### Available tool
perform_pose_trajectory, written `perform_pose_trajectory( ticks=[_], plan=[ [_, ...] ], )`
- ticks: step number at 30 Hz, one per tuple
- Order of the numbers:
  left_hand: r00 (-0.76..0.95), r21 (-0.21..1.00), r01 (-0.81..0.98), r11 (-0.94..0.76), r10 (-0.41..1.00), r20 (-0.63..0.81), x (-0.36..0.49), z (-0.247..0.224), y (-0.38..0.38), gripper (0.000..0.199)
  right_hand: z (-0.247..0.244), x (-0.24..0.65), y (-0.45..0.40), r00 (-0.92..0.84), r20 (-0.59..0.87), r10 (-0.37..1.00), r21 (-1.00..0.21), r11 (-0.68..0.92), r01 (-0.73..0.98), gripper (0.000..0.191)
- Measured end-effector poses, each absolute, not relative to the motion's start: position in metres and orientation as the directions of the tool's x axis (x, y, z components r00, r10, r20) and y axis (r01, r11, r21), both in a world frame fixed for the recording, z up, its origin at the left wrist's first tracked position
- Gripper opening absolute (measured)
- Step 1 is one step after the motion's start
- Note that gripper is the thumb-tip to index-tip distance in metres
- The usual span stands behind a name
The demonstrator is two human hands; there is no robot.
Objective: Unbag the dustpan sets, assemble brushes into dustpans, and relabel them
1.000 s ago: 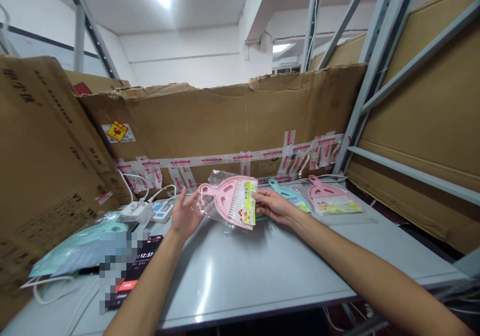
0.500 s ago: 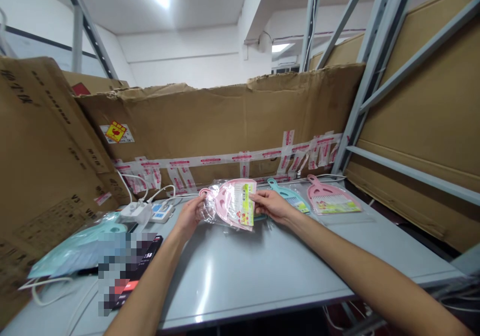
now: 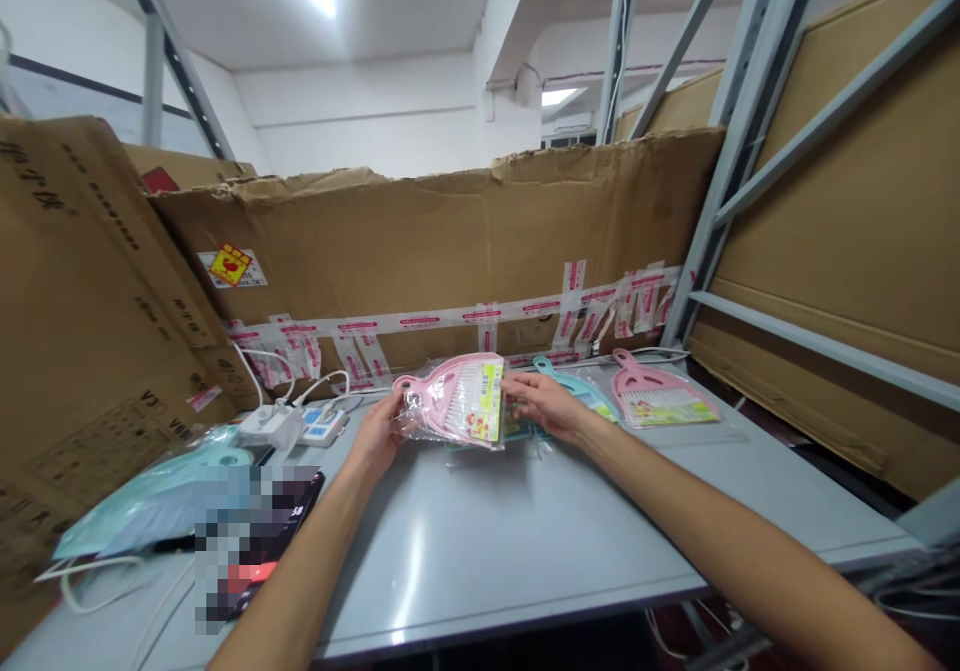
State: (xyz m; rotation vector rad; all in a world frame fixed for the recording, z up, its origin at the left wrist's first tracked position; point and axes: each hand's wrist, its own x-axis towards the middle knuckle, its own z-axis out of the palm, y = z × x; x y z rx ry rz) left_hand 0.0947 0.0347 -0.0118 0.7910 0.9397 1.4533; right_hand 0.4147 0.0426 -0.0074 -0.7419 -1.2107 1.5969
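A pink plastic dustpan with white bristles and a yellow-green label (image 3: 450,401) sits inside a clear plastic bag (image 3: 416,419) just above the table. My left hand (image 3: 377,436) grips the bag's lower left side. My right hand (image 3: 544,403) reaches in from the right, its fingertips at the pan's right edge. Beyond it lie a teal dustpan (image 3: 574,391) and a bagged pink dustpan (image 3: 660,396). The held pan hides part of a packaged item (image 3: 517,429) beneath it.
A grey metal table (image 3: 480,551) carries a white power adapter (image 3: 270,426), a power strip (image 3: 322,426), cables, a bagged mint-green item (image 3: 157,506) and a pixelated phone (image 3: 262,541). Taped cardboard sheets (image 3: 442,251) and grey metal shelving (image 3: 739,141) stand behind.
The clear bag now covers the pink dustpan, which has moved left and lower toward the table. My left hand has closed in on the bag from its earlier open position.
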Motion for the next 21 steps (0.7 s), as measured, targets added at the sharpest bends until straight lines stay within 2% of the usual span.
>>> perform_pose_trajectory(
  ticks=[2, 5, 7, 8, 13, 19, 21],
  plan=[
    [-0.115, 0.885, -0.466, -0.009, 0.992, -0.051, 0.097, -0.012, 0.035, 0.034, -0.006, 0.413, 0.039, -0.341, 0.107, 0.934, -0.942, -0.015, -0.337, 0.057],
    [-0.167, 0.875, -0.483, -0.039, 0.985, -0.048, 0.102, -0.012, 0.033, 0.029, -0.006, 0.409, 0.035, -0.321, 0.148, 0.935, -0.944, 0.037, -0.328, 0.099],
    [-0.192, 0.871, -0.486, -0.063, 0.981, -0.036, 0.105, -0.011, 0.031, 0.026, -0.007, 0.406, 0.032, -0.327, 0.185, 0.927, -0.946, 0.077, -0.315, 0.117],
    [-0.199, 0.871, -0.487, -0.070, 0.979, -0.033, 0.107, -0.010, 0.030, 0.025, -0.008, 0.405, 0.032, -0.336, 0.198, 0.921, -0.947, 0.091, -0.308, 0.117],
    [-0.158, 0.869, -0.491, -0.063, 0.987, -0.017, 0.116, -0.004, 0.022, 0.024, -0.011, 0.402, 0.031, -0.355, 0.175, 0.918, -0.961, 0.081, -0.265, 0.091],
    [-0.031, 0.874, -0.484, -0.040, 0.999, 0.028, 0.126, -0.004, 0.014, 0.035, -0.014, 0.407, 0.036, -0.275, 0.190, 0.942, -0.980, 0.165, -0.113, 0.091],
    [0.017, 0.880, -0.475, -0.019, 0.999, 0.031, 0.126, -0.004, 0.013, 0.038, -0.015, 0.409, 0.038, -0.300, 0.194, 0.934, -0.980, 0.172, -0.099, 0.093]
  ],
)
